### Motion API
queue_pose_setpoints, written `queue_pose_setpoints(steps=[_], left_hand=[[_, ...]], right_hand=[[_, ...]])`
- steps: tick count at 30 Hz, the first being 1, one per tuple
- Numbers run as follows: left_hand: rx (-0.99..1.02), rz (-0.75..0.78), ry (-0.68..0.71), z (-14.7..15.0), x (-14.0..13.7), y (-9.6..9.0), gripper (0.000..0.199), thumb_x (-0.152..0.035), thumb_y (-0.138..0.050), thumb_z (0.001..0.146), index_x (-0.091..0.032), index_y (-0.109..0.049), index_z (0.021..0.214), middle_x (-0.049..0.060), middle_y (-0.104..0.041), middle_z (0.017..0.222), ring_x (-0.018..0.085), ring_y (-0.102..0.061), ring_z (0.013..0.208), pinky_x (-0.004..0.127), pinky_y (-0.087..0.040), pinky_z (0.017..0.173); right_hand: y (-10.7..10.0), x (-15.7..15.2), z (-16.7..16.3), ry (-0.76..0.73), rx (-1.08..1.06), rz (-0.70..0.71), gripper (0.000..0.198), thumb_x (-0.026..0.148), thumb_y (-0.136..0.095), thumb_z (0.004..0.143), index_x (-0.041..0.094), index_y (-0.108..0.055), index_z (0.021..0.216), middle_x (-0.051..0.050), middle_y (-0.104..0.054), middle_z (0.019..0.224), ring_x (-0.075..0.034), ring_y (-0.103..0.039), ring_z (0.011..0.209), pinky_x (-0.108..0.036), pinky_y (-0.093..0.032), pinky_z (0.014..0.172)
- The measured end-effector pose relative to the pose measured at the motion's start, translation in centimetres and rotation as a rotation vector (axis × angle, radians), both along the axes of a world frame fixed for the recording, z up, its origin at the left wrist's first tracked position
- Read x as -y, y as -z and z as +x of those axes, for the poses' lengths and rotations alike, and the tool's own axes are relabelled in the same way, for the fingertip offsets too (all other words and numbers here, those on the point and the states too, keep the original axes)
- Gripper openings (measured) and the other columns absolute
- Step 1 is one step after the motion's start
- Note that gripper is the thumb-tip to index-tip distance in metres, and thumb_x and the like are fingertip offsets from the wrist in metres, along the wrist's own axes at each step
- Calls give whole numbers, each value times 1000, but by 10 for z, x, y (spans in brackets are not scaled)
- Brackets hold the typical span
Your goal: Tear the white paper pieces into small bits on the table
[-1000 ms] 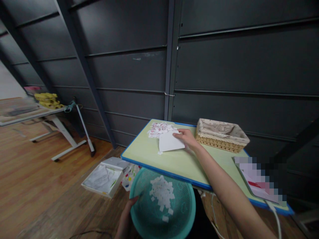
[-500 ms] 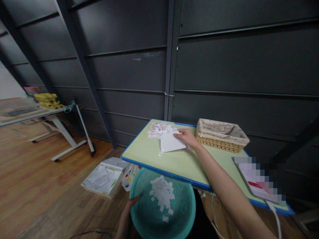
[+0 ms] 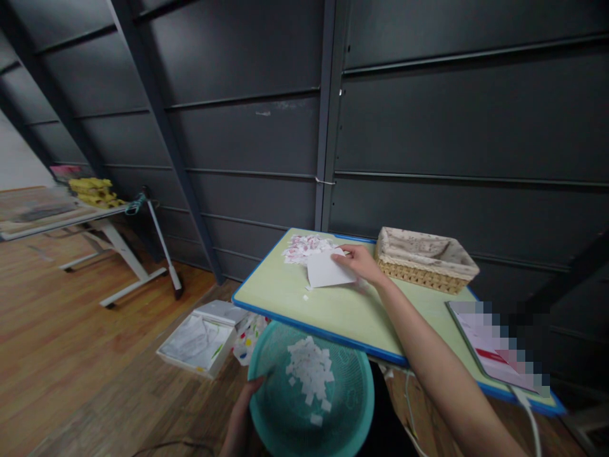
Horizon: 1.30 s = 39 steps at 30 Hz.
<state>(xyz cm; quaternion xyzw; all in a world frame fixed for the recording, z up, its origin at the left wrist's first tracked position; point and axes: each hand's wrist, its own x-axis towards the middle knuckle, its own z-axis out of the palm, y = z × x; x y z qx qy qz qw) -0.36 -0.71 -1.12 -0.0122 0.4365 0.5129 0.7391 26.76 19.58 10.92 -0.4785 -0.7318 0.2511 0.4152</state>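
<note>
Shifting slightly — white card (image 3: pixel 329 270), now clear of one scrap (image 3: pixel 305 298).

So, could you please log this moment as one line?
left hand: grips teal colander; right hand: holds white sheet; in teal colander: white pieces; on table: scrap pile

A plain white card (image 3: pixel 328 271), roughly four-sided and unfolded, sits a little below and right of the frame's centre, its upper left part overlapping a loose pile of paper scraps (image 3: pixel 302 244), white with reddish marks. A small loose scrap (image 3: pixel 306 298) lies just below the card's lower left corner. At the bottom centre is a round turquoise plastic basket (image 3: pixel 366 400) with mesh walls, its open top facing up; small white paper pieces (image 3: pixel 309 367) lie heaped inside.
</note>
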Motion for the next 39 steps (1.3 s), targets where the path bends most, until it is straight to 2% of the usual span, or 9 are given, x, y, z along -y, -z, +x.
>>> queue_pose_setpoints(steps=[5,13,16,19,25,29,32,39], left_hand=[[-1,53,2,-2,0,5,71,-29,-63,78,-9,-37,141,7,-77,105,33,-60,115,44,-47,98],[8,5,1,0,-1,-1,70,-28,-61,79,-9,-35,142,7,-80,93,32,-62,112,45,-48,98],[12,14,-5,1,-1,-2,72,-26,-61,78,-10,-33,143,6,-79,96,32,-62,112,44,-49,96],[-33,24,-5,2,-2,-5,70,-22,-61,78,-6,-35,141,7,-80,93,31,-62,113,42,-50,95],[-36,18,29,4,-1,-8,65,-23,-60,80,0,-39,136,11,-80,86,32,-63,110,42,-51,94],[-19,36,16,3,0,-7,66,-25,-59,81,-4,-35,140,7,-81,85,29,-66,106,40,-50,94],[-40,30,-1,4,0,-9,64,-22,-57,82,-4,-36,140,7,-80,92,29,-67,105,39,-49,95],[-52,16,-5,4,-1,-14,63,-23,-57,82,-10,-37,141,5,-79,96,31,-66,106,44,-49,97]], right_hand=[[1,-1,-1,11,-50,11,35,43,-58,75,11,-70,85,-6,-67,76,-15,-53,63,-23,-36,53],[3,-4,3,14,-4,-5,32,41,-60,73,12,-70,80,-3,-65,70,-14,-51,59,-23,-34,51],[-3,-2,9,-57,-13,-87,29,41,-63,69,13,-69,72,0,-60,61,-12,-48,53,-22,-30,47],[-10,6,9,-149,-38,-201,29,41,-67,66,12,-67,68,1,-58,57,-10,-46,49,-21,-28,44],[-8,18,-9,-316,-169,-421,37,43,-75,60,11,-70,78,-2,-63,59,-11,-52,49,-20,-32,43],[0,11,-12,-207,-377,-373,39,43,-78,58,11,-68,79,-3,-65,64,-11,-54,51,-21,-35,44],[4,5,-9,-120,-422,-333,39,42,-78,57,11,-68,79,-4,-66,65,-12,-54,51,-21,-35,43],[2,6,-4,-200,-327,-455,37,39,-78,56,11,-69,78,-4,-66,62,-11,-54,48,-20,-34,42]])
